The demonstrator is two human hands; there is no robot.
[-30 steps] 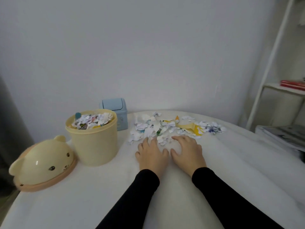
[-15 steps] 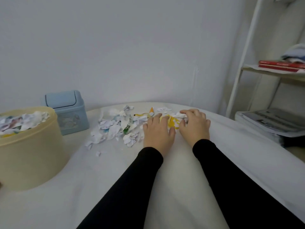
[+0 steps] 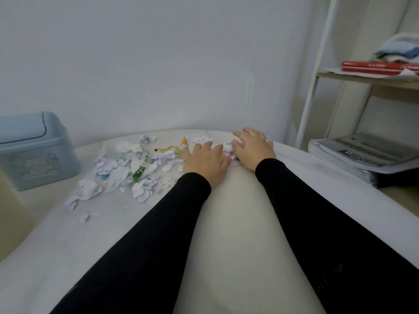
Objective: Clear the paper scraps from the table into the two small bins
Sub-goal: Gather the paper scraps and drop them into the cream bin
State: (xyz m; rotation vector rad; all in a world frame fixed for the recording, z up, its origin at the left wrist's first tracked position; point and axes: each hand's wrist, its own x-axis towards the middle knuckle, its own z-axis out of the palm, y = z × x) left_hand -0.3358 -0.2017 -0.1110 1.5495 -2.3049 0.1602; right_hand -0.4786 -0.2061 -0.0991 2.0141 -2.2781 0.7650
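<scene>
A heap of torn paper scraps (image 3: 127, 168), mostly white with green and yellow bits, lies on the white table (image 3: 226, 223) near its far edge. My left hand (image 3: 205, 160) rests palm down on the heap's right end, fingers spread. My right hand (image 3: 254, 147) lies flat beside it at the far right, cupped against a few white scraps (image 3: 226, 148) between the two hands. A small blue bin (image 3: 34, 150) with a swing lid stands at the far left. Only a sliver of the cream bin (image 3: 8, 191) shows at the left edge.
A white shelf frame (image 3: 317, 71) stands right of the table, holding red books (image 3: 376, 69) and folded cloth. A stack of magazines (image 3: 362, 155) lies on a lower surface just past the table's right edge. The wall is close behind.
Both hands have slid right and farther along the scraps. The view has turned right, so the cream bin has almost left the frame and its bear-shaped lid is out of sight.
</scene>
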